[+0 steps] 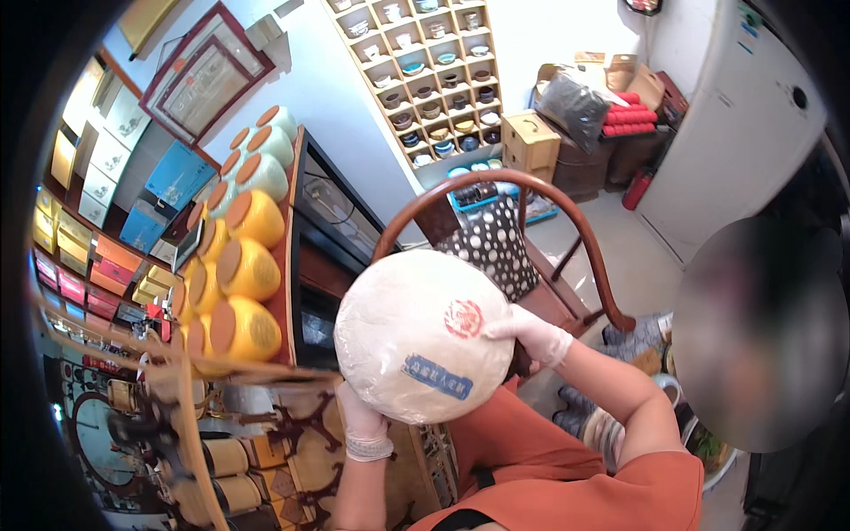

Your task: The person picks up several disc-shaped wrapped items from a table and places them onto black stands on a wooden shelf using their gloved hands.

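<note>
Between my two gloved hands is a large round disc (398,312) in white paper, apparently a wrapped tea cake, with a clear shiny covering. Its face bears a red round stamp and a blue label with writing. My left hand (362,413) grips the lower left rim, its fingers hidden underneath. At the right rim, my right hand (536,334) has its thumb on the face near the stamp; the other fingers are mostly hidden. A wooden armchair (584,245) with a black-and-white dotted cushion (495,245) stands just beyond the disc.
Yellow ceramic jars (249,265) and pale green jars (265,172) crowd a cabinet top at left. A wooden cubby shelf (415,83) holds cups and bowls. White cabinet (724,133) stands at right, near a red fire extinguisher (637,189). A blurred area covers the right side.
</note>
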`<state>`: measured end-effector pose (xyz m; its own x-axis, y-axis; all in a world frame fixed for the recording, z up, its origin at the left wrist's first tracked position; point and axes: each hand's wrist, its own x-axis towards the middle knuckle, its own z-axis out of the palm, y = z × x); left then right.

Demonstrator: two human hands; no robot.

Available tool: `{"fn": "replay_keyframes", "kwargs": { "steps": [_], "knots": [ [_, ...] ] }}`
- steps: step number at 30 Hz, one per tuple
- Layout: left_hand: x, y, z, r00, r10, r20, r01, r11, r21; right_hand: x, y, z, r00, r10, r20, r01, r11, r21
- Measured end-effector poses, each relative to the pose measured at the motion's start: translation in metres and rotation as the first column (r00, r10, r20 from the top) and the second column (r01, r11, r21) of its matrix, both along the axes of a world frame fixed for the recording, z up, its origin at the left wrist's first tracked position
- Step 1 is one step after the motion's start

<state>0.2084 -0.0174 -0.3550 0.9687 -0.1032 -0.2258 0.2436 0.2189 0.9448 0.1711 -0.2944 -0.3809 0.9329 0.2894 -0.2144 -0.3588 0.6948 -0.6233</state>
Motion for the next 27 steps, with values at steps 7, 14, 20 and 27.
{"fn": "replay_keyframes", "kwargs": {
  "steps": [7, 14, 20, 27],
  "knots": [
    [0.140, -0.083, 0.080, 0.973, 0.148, -0.179, -0.108, 0.970, 0.216, 0.180, -0.106, 0.090, 0.996, -0.030, 0.082, 0.033, 0.998, -0.044],
    [0.109, -0.077, 0.197, 0.876, 0.458, -0.150, -0.421, 0.879, 0.222, 0.276, -0.148, 0.162, 0.973, 0.175, 0.147, -0.143, 0.968, -0.207],
    [-0.010, -0.055, 0.328, 0.706, 0.698, -0.121, -0.551, 0.649, 0.524, 0.291, -0.106, 0.221, 0.922, 0.370, 0.111, -0.353, 0.924, -0.148],
    [-0.111, -0.067, 0.366, 0.579, 0.803, -0.143, -0.525, 0.501, 0.688, 0.275, -0.049, 0.230, 0.860, 0.487, 0.155, -0.498, 0.866, 0.042]
  ]
}}
